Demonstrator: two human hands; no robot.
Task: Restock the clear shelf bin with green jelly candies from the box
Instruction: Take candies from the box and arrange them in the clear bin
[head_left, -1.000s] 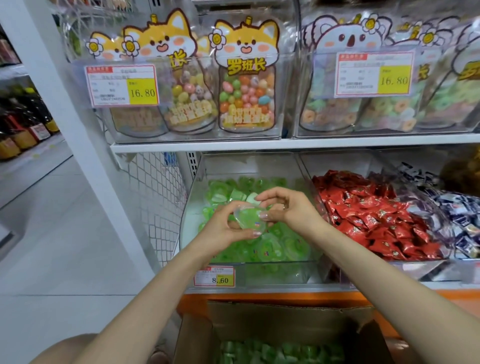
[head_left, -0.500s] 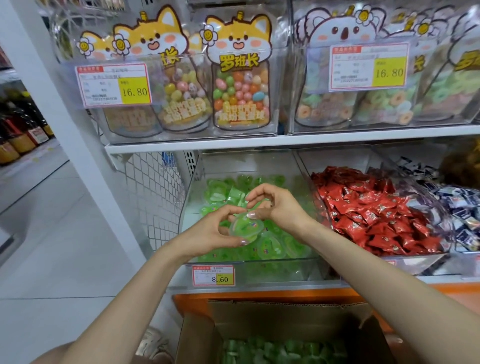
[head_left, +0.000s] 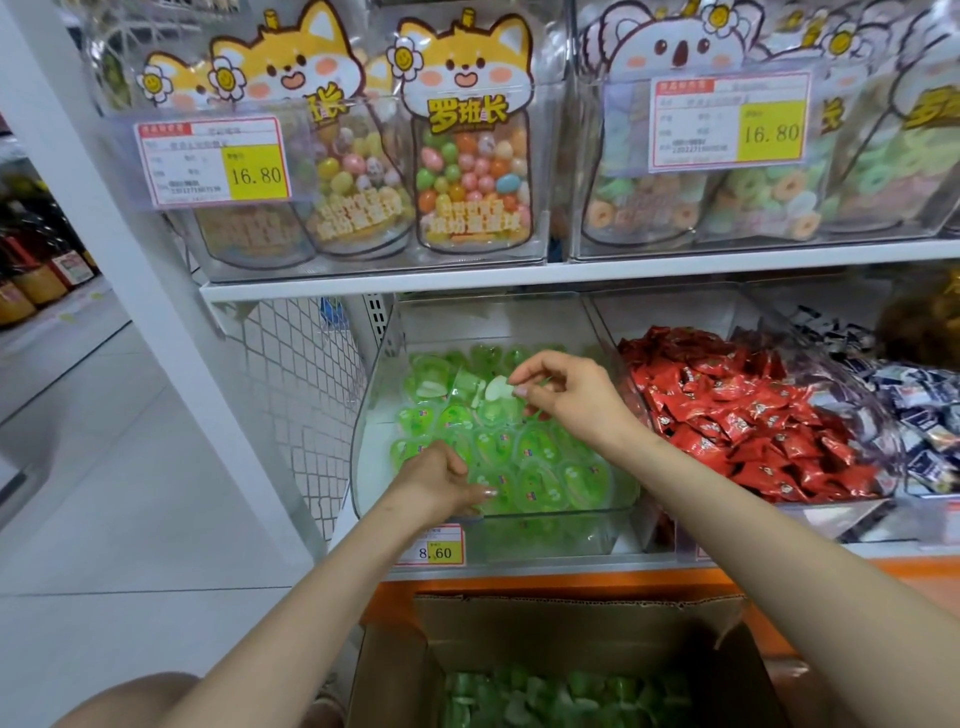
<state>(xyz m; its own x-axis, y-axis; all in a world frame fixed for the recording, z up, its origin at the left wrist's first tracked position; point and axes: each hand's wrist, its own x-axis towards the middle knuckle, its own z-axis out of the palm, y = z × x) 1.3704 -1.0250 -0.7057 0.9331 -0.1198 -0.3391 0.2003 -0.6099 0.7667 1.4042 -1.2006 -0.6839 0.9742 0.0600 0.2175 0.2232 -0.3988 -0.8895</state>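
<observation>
The clear shelf bin (head_left: 370, 415) on the lower shelf holds several green jelly candies (head_left: 540, 467) in clear cups, laid in rows. My left hand (head_left: 439, 480) is low at the bin's front left, palm down, with its fingers bent over one green jelly candy there. My right hand (head_left: 569, 397) hovers over the middle of the bin with its fingers loosely curled. Its thumb and forefinger are close together, beside a pale candy (head_left: 496, 388), and nothing shows between them. The open cardboard box (head_left: 571, 623) stands below the shelf with more green candies (head_left: 545, 696) inside.
A bin of red wrapped sweets (head_left: 737, 415) adjoins on the right, and blue-and-white wrapped ones (head_left: 924, 415) lie beyond it. The upper shelf (head_left: 467, 280) carries clear bins of bagged sweets with price tags. A white upright (head_left: 130, 249) and a wire mesh panel (head_left: 301, 395) are on the left.
Both hands held one jelly cup together above the bin. The left hand has dropped to the front left of the bin, and the right hand has lifted away over the middle.
</observation>
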